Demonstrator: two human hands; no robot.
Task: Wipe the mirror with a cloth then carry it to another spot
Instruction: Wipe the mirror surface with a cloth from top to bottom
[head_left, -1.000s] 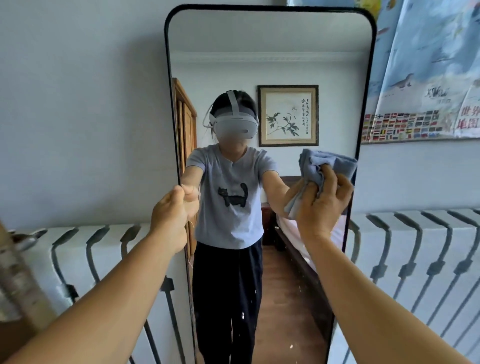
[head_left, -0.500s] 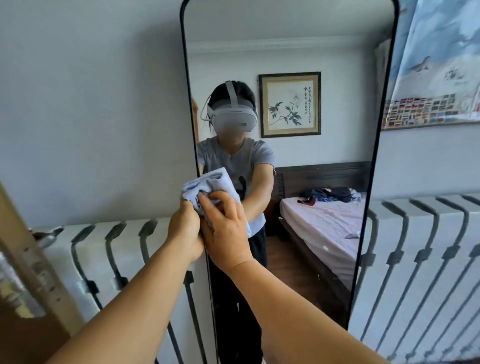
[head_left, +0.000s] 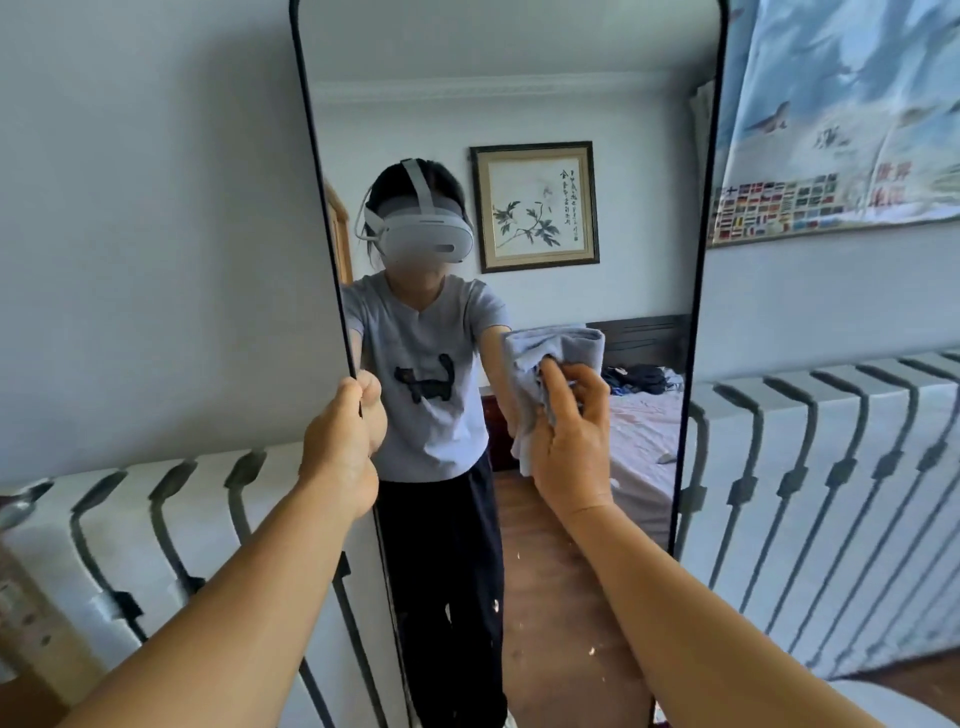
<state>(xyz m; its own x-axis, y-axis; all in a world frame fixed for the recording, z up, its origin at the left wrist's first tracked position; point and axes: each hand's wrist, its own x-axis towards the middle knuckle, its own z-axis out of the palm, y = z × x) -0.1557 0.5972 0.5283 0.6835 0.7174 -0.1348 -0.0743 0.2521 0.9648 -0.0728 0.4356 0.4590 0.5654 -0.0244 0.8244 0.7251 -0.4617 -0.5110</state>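
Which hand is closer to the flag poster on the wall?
The right hand. It holds the cloth against the mirror, below and left of the poster. The left hand grips the mirror's far left edge.

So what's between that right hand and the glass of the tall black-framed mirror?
In the head view, a crumpled light blue cloth: the right hand holds it against the mirror.

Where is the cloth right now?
Head view: the cloth is in the right hand, pressed on the mirror glass, right of centre.
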